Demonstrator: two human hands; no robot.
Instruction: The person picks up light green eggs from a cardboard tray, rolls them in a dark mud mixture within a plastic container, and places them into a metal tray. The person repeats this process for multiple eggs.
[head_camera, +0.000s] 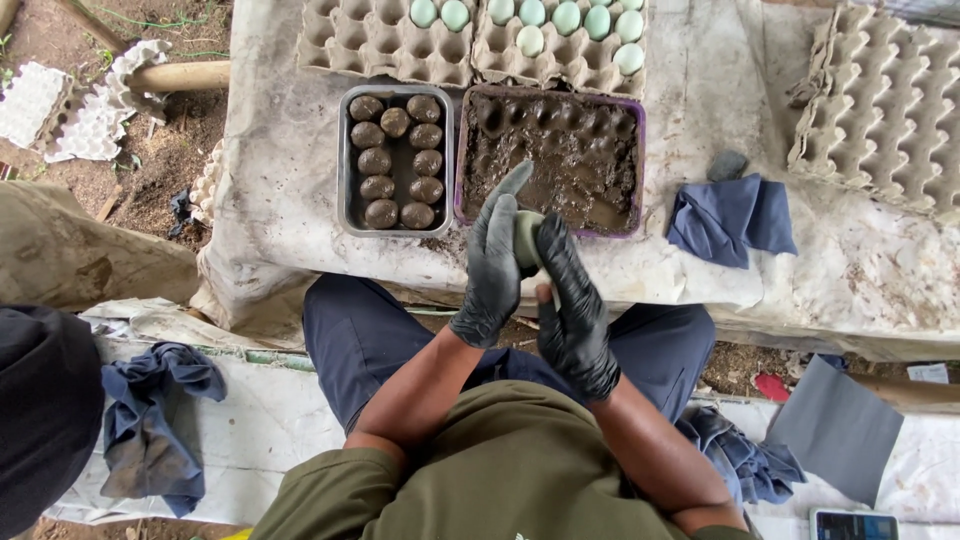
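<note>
Both my hands wear black gloves and meet in front of me over the table edge. A pale green egg (526, 238) sits between them: my left hand (492, 262) presses flat against its left side with fingers straight, and my right hand (572, 305) curls around it from the right. Just beyond is a purple tray of dark mud (556, 160). To its left stands a metal tray (396, 160) filled with several mud-coated eggs. Further back, a cardboard egg carton (560, 40) holds several pale green eggs.
An empty cardboard egg carton (385, 40) lies back left and stacked ones (890, 110) at the right. A blue cloth (730, 218) lies on the white table cover (280, 180). More cloths (150, 420), a grey sheet (835, 430) and a phone (852, 524) lie beside me.
</note>
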